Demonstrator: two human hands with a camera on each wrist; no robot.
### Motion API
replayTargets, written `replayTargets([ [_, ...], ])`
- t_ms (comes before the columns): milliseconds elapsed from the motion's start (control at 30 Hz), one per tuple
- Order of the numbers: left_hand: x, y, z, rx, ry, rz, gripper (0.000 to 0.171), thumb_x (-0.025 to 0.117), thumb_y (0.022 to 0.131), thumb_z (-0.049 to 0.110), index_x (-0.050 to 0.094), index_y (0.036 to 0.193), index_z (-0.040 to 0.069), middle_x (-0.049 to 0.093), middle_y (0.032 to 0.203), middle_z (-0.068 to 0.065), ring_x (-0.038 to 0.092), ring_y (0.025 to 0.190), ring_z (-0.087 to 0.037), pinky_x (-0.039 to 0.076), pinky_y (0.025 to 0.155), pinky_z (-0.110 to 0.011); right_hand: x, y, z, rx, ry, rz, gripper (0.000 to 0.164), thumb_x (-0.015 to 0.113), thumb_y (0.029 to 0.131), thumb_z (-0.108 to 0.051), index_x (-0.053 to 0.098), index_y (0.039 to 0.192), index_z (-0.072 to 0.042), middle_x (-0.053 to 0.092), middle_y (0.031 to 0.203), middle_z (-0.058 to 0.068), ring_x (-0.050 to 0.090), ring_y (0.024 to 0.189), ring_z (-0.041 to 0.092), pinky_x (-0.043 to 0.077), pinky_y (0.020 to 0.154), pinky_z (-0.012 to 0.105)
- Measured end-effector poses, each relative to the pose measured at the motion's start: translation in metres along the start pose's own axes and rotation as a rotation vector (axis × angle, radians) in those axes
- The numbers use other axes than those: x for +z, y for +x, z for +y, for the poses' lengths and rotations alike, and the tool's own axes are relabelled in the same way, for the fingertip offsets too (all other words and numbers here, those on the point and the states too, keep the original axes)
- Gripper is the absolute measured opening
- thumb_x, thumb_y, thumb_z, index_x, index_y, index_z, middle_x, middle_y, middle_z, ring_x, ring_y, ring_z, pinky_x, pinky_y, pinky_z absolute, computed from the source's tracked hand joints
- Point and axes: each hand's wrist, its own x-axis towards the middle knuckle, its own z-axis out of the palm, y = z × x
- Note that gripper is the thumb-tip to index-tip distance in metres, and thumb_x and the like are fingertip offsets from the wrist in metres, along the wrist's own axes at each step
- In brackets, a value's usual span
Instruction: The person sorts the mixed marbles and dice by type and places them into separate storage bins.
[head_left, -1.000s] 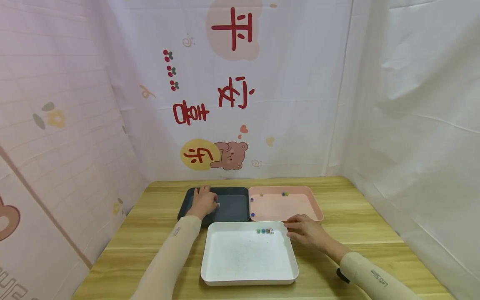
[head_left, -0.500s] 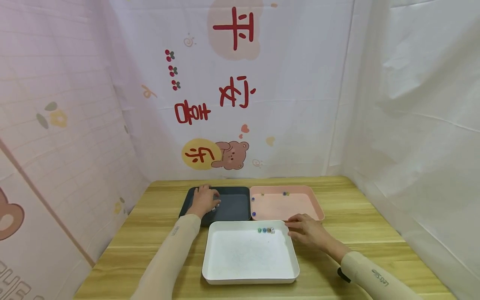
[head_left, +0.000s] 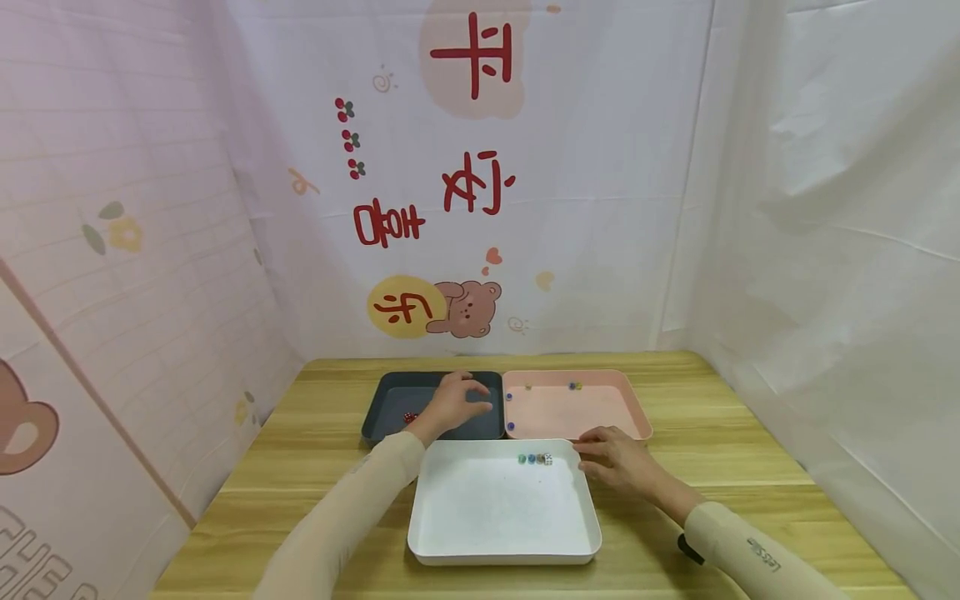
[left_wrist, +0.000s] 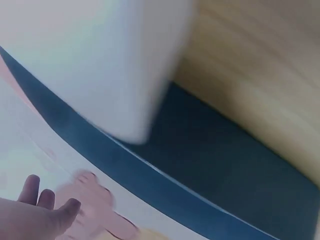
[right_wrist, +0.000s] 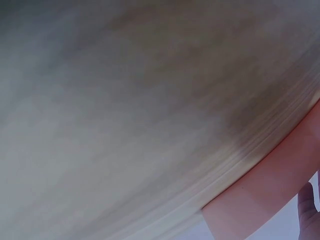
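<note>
My left hand (head_left: 453,404) is over the right part of a dark blue tray (head_left: 390,387), fingers bent and the thumb apart from them. I see nothing in that gap. Small red dice (head_left: 410,417) lie in the tray, left of the wrist. In the left wrist view the fingers (left_wrist: 62,215) are separated beside the tray's wall. My right hand (head_left: 615,461) rests with loose fingers at the far right corner of a white tray (head_left: 504,558). Inside this tray, a green marble (head_left: 522,459), a blue marble (head_left: 532,459), a brownish marble (head_left: 540,459) and a white die (head_left: 548,459) form a row.
A pink tray (head_left: 637,408) stands right of the dark one and holds several marbles, among them a blue marble (head_left: 511,426). All three trays are on a wood-grain table (head_left: 720,450). White printed cloth (head_left: 600,208) hangs behind and at both sides.
My left hand has moved right across the dark tray, and the red dice have come into sight. White dice seen by its thumb earlier no longer show. The right hand has stayed put.
</note>
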Motion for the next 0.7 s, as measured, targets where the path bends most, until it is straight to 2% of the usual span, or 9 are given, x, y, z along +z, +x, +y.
replayTargets([
  [100,0.01,-0.005,0.016,0.048,-0.023,-0.037,0.027,0.074,0.091,0.032,0.074,0.114,0.018,0.041,0.148,-0.014,0.032,0.139,-0.037,0.032,0.109,-0.06,0.0,0.0,0.0,0.004,0.005,-0.002,0.032,0.072,0.092,-0.025,0.074,0.117,-0.006,0.064,0.117,0.007,0.058,0.108,0.029,0.052,0.086,0.048],
  [300,0.034,-0.013,0.04,0.136,0.005,-0.09,0.025,0.075,0.09,0.03,0.075,0.111,0.018,0.042,0.148,-0.014,0.03,0.141,-0.037,0.027,0.11,-0.062,-0.001,0.0,0.0,0.008,0.009,-0.004,0.032,0.072,0.092,-0.025,0.074,0.118,-0.007,0.064,0.117,0.006,0.058,0.108,0.029,0.051,0.086,0.048],
  [533,0.059,-0.024,0.06,0.212,0.143,-0.11,0.023,0.076,0.089,0.034,0.076,0.109,0.022,0.044,0.146,-0.008,0.031,0.141,-0.03,0.022,0.115,-0.054,-0.001,0.001,0.0,-0.001,0.002,0.001,0.032,0.072,0.091,-0.025,0.074,0.118,-0.007,0.065,0.117,0.007,0.059,0.107,0.029,0.052,0.086,0.049],
  [700,0.074,-0.029,0.066,0.247,0.207,-0.107,0.021,0.076,0.088,0.035,0.077,0.106,0.024,0.046,0.143,-0.009,0.033,0.139,-0.028,0.021,0.116,-0.052,-0.001,0.0,0.001,-0.003,-0.004,0.0,0.032,0.072,0.091,-0.026,0.074,0.118,-0.007,0.065,0.116,0.007,0.059,0.106,0.029,0.053,0.084,0.048],
])
